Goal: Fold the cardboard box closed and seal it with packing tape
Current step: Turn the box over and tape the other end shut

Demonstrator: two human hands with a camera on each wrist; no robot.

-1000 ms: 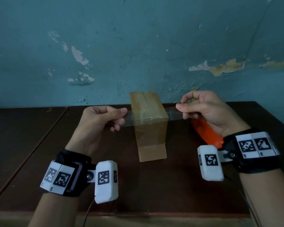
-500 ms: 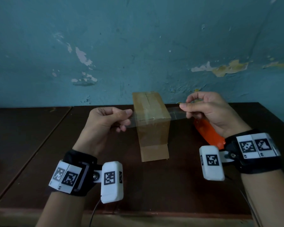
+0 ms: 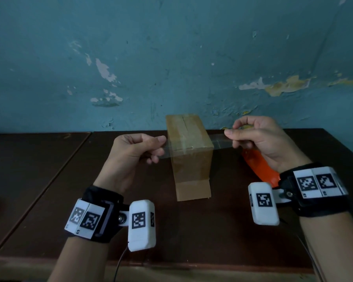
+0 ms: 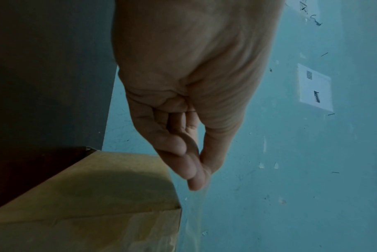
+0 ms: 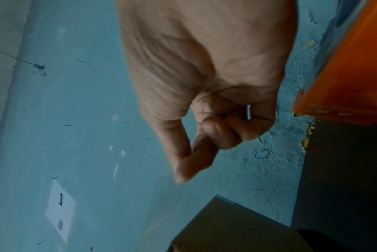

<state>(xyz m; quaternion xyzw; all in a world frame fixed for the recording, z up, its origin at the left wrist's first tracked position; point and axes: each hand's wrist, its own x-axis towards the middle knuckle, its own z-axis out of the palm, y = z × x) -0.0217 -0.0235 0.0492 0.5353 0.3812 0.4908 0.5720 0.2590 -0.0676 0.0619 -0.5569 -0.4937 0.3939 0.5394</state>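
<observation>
A tall brown cardboard box point(image 3: 190, 151) stands upright on the dark wooden table point(image 3: 49, 180), its top flaps folded shut with tape along the seam. A strip of clear packing tape point(image 3: 220, 142) stretches across the near top edge of the box. My left hand point(image 3: 130, 153) pinches the strip's left end between thumb and forefinger, just left of the box point(image 4: 110, 196). My right hand point(image 3: 253, 137) pinches the right end, slightly higher, to the right of the box point(image 5: 232, 228). The tape point(image 5: 161, 221) shows faintly below the right fingertips point(image 5: 183, 175).
An orange tape dispenser point(image 3: 261, 169) lies on the table under my right wrist. A peeling teal wall point(image 3: 171, 58) rises right behind the box. A seam between two tabletops point(image 3: 55, 176) runs diagonally at the left. The table's front edge is near my forearms.
Both hands hold the same pinch on the strip. The tape sits about the same across the box's top edge; mostly the head view has shifted slightly.
</observation>
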